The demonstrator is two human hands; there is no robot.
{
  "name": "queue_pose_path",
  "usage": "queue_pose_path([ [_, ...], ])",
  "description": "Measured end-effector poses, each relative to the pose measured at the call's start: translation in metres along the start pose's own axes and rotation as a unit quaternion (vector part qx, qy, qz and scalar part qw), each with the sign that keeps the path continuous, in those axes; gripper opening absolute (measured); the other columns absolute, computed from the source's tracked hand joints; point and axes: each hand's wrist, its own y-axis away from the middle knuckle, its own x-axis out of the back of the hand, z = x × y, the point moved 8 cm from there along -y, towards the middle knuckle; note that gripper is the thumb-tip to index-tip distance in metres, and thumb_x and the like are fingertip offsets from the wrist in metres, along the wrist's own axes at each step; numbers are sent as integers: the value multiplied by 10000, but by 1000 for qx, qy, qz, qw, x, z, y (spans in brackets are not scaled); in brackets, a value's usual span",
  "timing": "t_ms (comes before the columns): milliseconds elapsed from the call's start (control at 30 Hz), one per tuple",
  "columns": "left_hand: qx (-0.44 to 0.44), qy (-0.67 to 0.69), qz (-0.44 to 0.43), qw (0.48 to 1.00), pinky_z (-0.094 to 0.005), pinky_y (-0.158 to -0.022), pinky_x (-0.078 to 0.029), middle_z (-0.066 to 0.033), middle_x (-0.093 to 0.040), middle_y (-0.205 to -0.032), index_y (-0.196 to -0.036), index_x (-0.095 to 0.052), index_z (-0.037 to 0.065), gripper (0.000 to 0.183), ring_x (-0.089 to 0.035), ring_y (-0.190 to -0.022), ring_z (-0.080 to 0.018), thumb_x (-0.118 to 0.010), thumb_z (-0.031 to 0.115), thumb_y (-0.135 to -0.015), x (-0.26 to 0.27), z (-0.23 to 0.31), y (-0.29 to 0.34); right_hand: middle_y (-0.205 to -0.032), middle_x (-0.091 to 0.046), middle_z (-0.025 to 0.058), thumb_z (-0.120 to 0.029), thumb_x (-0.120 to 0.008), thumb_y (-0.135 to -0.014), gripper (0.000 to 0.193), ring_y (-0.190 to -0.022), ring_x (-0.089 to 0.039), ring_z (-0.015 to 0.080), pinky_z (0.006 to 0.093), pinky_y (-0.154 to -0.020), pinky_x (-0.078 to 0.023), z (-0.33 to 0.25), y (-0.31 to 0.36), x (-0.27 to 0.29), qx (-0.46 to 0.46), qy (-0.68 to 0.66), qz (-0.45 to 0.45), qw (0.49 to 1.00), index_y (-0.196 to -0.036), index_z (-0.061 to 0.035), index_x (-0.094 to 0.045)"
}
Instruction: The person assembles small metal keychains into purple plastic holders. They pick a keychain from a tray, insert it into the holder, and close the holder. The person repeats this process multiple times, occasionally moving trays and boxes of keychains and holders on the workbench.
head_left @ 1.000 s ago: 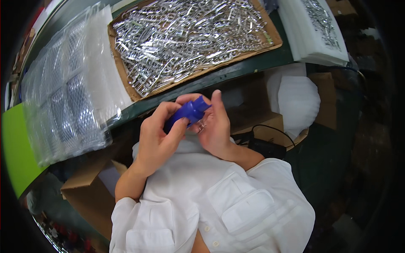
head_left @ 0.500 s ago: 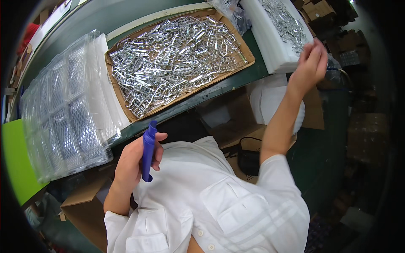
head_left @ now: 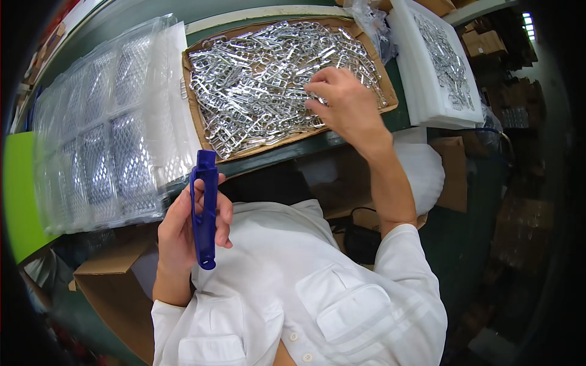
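Note:
My left hand [head_left: 177, 229] grips a long dark-blue plastic piece [head_left: 207, 213], hollow like a half shell, upright in front of my shirt. Its open inner side shows, with a narrower block at the top end and a small hole at the bottom. Over the right part of a shallow cardboard tray [head_left: 392, 97], my right hand [head_left: 351, 107] reaches in with curved fingers, thumb and forefinger apart. Just beneath its fingertips lie many shiny metal pieces [head_left: 256, 79], shaped like small slotted clips or levers, piled loosely. Nothing shows between those fingers.
Clear plastic blister trays [head_left: 91, 131] lie stacked on the left, over white sheets. A white foam block [head_left: 421, 91] at the right bears more metal pieces [head_left: 448, 61]. Beyond the cardboard tray is a clear plastic bag [head_left: 372, 27]. An open carton [head_left: 116, 262] stands below the table.
My right hand has moved left from the foam block to above the cardboard tray. My left hand has turned the blue piece so its hollow side shows. The view has shifted slightly.

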Motion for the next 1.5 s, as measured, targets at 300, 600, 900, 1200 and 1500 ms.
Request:
queue_pose_path([
  [300, 28, 54, 65, 996, -364, -608, -641, -223, -644, -1080, -1567, -360, 12, 625, -724, -683, -262, -283, 466, -1145, 13, -6, -10, -1034, -727, 54, -95, -778, -874, 96, -907, -714, 268, 376, -738, -583, 1, 4, 2, -4, -15, 78, 997, -970, -96, -778],
  [600, 87, 82, 27, 992, -399, -640, -656, -196, -631, -1034, -1572, -339, -29, 654, -732, -672, -301, -293, 456, -1135, 9, -22, -23, -1047, -725, 104, 59, -765, -859, 253, -864, -700, 174, 273, -702, -563, -30, 38, 28, -59, -283, 93, 953, -1098, -26, -770],
  [900, 77, 71, 0, 995, -409, -703, -660, -250, -645, -1124, -1565, -389, 27, 566, -751, -786, -321, -340, 382, -1127, 7, -28, -25, -1095, -704, 118, 109, -708, -914, 173, -954, -707, 161, 276, -828, -603, -37, 58, 11, -198, -513, 88, 831, -1077, 51, -706],
  [1200, 70, -61, 36, 995, -318, -663, -655, -235, -678, -1173, -1552, -395, 39, 573, -771, -813, -267, -374, 432, -1134, 7, -27, -22, -1073, -693, 99, 144, -700, -896, 217, -923, -671, 132, 247, -791, -550, -61, 51, 6, -149, -533, 48, 831, -1088, 44, -718],
  [1500, 86, -95, 2, 992, -305, -649, -635, -233, -691, -1143, -1485, -465, -33, 647, -771, -808, -287, -406, 461, -1071, 9, -40, -20, -925, -693, 102, 61, -778, -844, 161, -814, -693, 200, 338, -663, -549, -121, 44, 5, -112, -399, 12, 910, -973, -15, -718],
])
